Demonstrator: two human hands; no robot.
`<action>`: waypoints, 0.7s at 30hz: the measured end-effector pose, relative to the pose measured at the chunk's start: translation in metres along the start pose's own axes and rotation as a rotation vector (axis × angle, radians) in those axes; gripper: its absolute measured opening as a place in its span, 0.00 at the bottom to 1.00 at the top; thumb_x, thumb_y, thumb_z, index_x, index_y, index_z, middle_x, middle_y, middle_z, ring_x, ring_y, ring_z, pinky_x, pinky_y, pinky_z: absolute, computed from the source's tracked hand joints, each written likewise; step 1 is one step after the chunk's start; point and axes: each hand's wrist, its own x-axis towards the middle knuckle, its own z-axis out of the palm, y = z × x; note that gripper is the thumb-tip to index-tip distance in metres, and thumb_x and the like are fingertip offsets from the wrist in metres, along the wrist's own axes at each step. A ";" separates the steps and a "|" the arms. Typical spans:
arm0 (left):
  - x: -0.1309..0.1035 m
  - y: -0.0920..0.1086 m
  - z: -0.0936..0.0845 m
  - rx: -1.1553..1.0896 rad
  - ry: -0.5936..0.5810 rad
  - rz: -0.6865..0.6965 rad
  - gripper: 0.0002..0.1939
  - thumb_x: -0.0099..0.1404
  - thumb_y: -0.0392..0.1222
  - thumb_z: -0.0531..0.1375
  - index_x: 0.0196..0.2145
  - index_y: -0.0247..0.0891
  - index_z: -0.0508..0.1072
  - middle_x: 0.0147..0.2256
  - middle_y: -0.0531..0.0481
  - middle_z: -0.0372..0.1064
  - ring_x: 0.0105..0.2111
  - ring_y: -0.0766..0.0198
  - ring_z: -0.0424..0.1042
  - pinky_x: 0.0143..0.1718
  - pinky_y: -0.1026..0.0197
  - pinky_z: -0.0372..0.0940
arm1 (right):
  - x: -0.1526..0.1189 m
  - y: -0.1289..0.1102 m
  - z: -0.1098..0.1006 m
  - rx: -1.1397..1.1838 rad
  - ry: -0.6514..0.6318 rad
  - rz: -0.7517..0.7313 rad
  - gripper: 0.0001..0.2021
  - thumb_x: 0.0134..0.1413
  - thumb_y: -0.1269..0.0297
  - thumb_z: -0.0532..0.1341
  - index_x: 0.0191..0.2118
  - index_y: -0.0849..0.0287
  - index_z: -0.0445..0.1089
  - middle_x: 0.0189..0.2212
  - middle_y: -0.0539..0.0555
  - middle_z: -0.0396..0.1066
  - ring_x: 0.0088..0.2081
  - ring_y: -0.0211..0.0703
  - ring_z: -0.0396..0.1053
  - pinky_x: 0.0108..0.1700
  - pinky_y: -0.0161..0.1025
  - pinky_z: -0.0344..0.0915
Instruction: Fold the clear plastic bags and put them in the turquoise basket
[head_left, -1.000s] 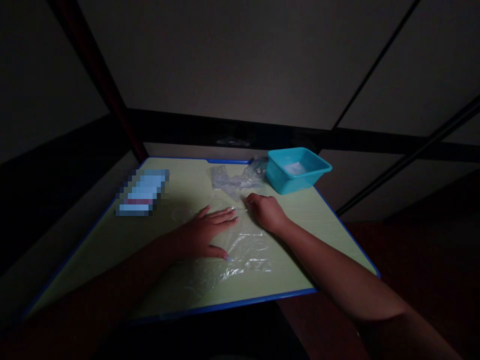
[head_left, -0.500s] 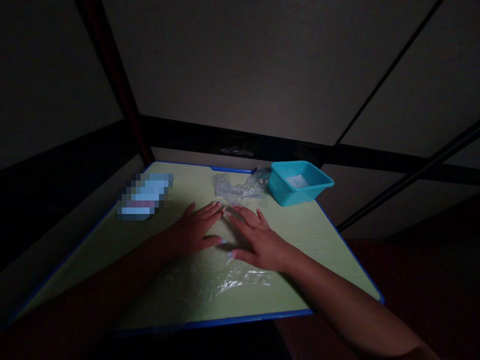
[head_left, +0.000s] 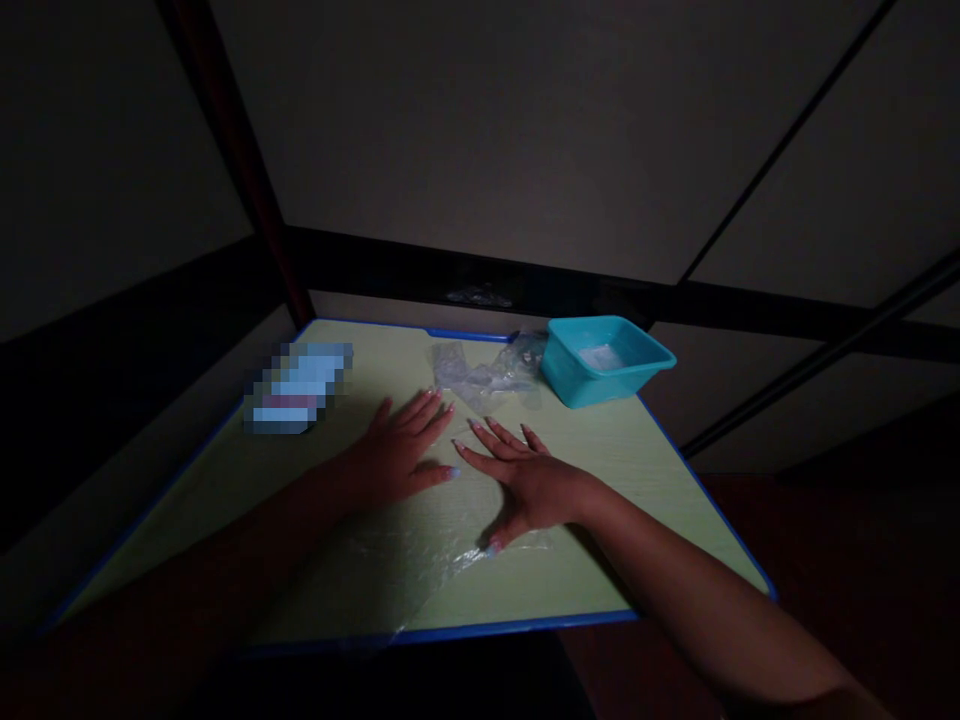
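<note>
Teal tub (head_left: 581, 386) sits far R on tbl (head_left: 637, 480), pixelated item (head_left: 301, 385) far L.

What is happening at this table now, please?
A person has both hands spread open, palms down, over a thin clear plastic film on the table. The left hand and the right hand are apart, and neither grips anything. Beyond them lies some crumpled clear plastic, with a teal basin to its right holding something white. A blurred-out pale item lies at the left.
</note>
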 end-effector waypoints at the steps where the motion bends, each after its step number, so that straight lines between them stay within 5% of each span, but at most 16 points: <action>1: 0.000 0.001 0.000 -0.009 -0.011 0.025 0.42 0.66 0.64 0.47 0.68 0.35 0.44 0.68 0.36 0.32 0.67 0.43 0.35 0.60 0.30 0.38 | 0.000 0.000 0.000 0.000 -0.002 0.008 0.58 0.37 0.36 0.66 0.69 0.45 0.33 0.69 0.58 0.20 0.68 0.61 0.19 0.62 0.67 0.21; 9: 0.000 -0.002 0.006 -0.069 -0.156 0.073 0.60 0.51 0.73 0.57 0.68 0.35 0.38 0.68 0.33 0.30 0.67 0.41 0.34 0.62 0.32 0.32 | -0.002 0.000 -0.004 0.005 -0.006 0.017 0.59 0.36 0.38 0.68 0.69 0.47 0.33 0.69 0.59 0.19 0.68 0.63 0.19 0.61 0.68 0.20; 21: -0.001 -0.005 0.007 -0.054 -0.150 0.014 0.66 0.43 0.76 0.59 0.68 0.35 0.41 0.67 0.31 0.31 0.67 0.36 0.32 0.60 0.29 0.33 | -0.002 0.002 -0.003 -0.017 0.002 0.042 0.59 0.36 0.38 0.68 0.69 0.45 0.33 0.69 0.58 0.20 0.68 0.64 0.18 0.60 0.69 0.20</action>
